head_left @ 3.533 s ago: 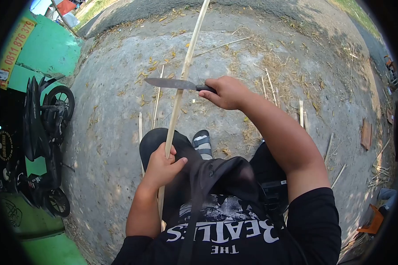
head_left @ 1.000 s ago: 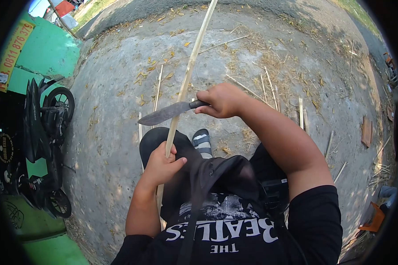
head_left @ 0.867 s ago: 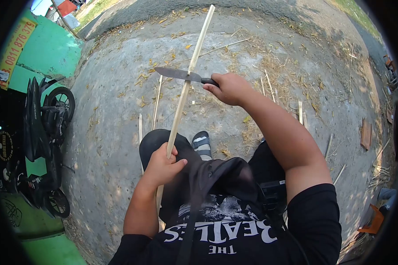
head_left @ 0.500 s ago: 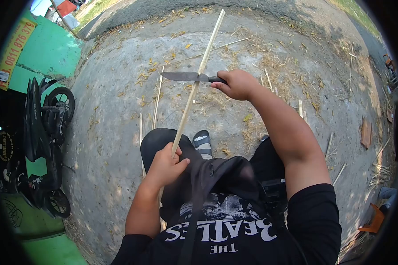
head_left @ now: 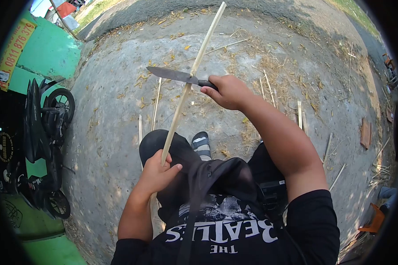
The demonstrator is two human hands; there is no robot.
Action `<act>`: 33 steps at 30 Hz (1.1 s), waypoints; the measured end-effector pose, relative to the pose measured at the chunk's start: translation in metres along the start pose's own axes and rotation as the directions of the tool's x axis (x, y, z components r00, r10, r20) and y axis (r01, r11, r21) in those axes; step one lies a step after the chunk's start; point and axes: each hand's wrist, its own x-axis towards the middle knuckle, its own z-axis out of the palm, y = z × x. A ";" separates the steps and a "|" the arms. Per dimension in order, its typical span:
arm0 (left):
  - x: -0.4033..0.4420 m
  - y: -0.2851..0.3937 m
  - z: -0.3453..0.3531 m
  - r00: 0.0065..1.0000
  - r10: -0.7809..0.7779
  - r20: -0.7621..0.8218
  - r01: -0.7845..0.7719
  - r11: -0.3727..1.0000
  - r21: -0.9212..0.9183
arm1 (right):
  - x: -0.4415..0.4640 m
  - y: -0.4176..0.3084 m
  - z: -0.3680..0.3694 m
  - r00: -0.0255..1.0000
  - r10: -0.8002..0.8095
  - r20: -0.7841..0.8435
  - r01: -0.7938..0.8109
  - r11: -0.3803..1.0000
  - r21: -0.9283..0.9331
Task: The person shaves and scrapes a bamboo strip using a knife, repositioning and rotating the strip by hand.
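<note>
A long pale wooden strip (head_left: 179,110) slants up and away from my lap. My left hand (head_left: 160,172) is closed round its lower part, beside my left knee. My right hand (head_left: 225,91) grips the black handle of a knife. The knife's dark blade (head_left: 170,74) lies across the strip, above its middle, with the tip pointing left. Below my left hand the strip is partly hidden by my wrist and clothing.
Thin strips (head_left: 157,104) lie on the concrete ground (head_left: 106,106) to the left and right. A motorbike (head_left: 42,132) stands at the left by a green wall (head_left: 53,46). A brick-coloured block (head_left: 365,133) and an orange object (head_left: 376,219) are at the right.
Over the last half second, my right hand and the knife have moved left and slightly nearer me. My left hand has shifted slightly down and left with the strip, whose far end has risen in view.
</note>
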 end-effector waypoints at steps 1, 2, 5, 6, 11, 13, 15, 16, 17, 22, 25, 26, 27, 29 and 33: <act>0.001 -0.003 -0.002 1.000 -0.014 -0.017 0.013 1.000 -0.018 | -0.001 -0.003 -0.002 0.996 -0.063 0.060 0.065 0.997 -0.035; 0.001 -0.005 -0.002 0.999 -0.007 -0.032 0.006 0.999 -0.033 | -0.003 -0.008 -0.004 0.984 -0.125 0.124 0.134 0.989 -0.063; 0.002 -0.007 -0.001 0.995 0.051 -0.080 -0.056 0.997 -0.055 | -0.011 -0.019 0.016 0.930 -0.313 0.192 0.327 0.944 -0.047; 0.000 -0.009 -0.002 0.991 0.095 -0.091 -0.099 0.994 -0.039 | -0.012 -0.021 0.021 0.915 -0.362 0.180 0.376 0.925 -0.050; -0.009 -0.007 -0.006 0.997 0.007 -0.070 -0.006 1.000 0.023 | 0.009 0.000 0.000 0.996 -0.032 0.080 0.036 0.998 -0.052; -0.013 -0.009 -0.011 0.997 0.003 -0.081 -0.005 1.000 -0.025 | 0.003 -0.016 0.011 0.999 -0.033 0.043 0.032 0.999 0.031; -0.011 -0.005 -0.012 0.997 0.016 -0.077 -0.019 0.999 -0.046 | -0.004 -0.032 0.009 0.971 -0.156 0.182 0.166 0.985 -0.038; -0.012 -0.004 -0.011 0.997 0.020 -0.079 -0.025 0.998 -0.059 | -0.010 -0.039 0.010 0.943 -0.215 0.256 0.238 0.969 -0.065; -0.014 -0.006 -0.009 0.995 0.037 -0.091 -0.041 0.998 -0.041 | -0.015 -0.043 0.013 0.918 -0.270 0.291 0.305 0.949 -0.080; -0.018 -0.014 0.000 0.997 -0.022 -0.072 0.022 1.000 0.001 | 0.010 -0.001 -0.012 0.992 -0.001 0.127 0.014 0.994 -0.106; -0.017 -0.020 -0.005 0.993 0.046 -0.107 -0.052 0.997 -0.049 | -0.002 -0.024 0.003 0.992 -0.091 0.083 0.093 0.995 -0.021; -0.016 -0.018 -0.004 0.996 0.024 -0.086 -0.028 0.999 -0.038 | -0.005 -0.035 0.004 0.978 -0.144 0.150 0.151 0.988 -0.042; -0.014 -0.012 -0.004 0.997 0.005 -0.072 -0.007 1.000 -0.027 | -0.009 -0.045 0.006 0.956 -0.200 0.217 0.217 0.974 -0.061; -0.016 -0.006 -0.004 0.998 -0.034 -0.044 0.033 0.999 -0.026 | -0.012 -0.045 0.014 0.909 -0.305 0.283 0.335 0.940 -0.066; -0.041 -0.020 0.002 1.000 -0.028 0.001 0.028 1.000 -0.007 | 0.019 0.066 -0.019 0.898 0.422 -0.122 -0.422 0.906 0.028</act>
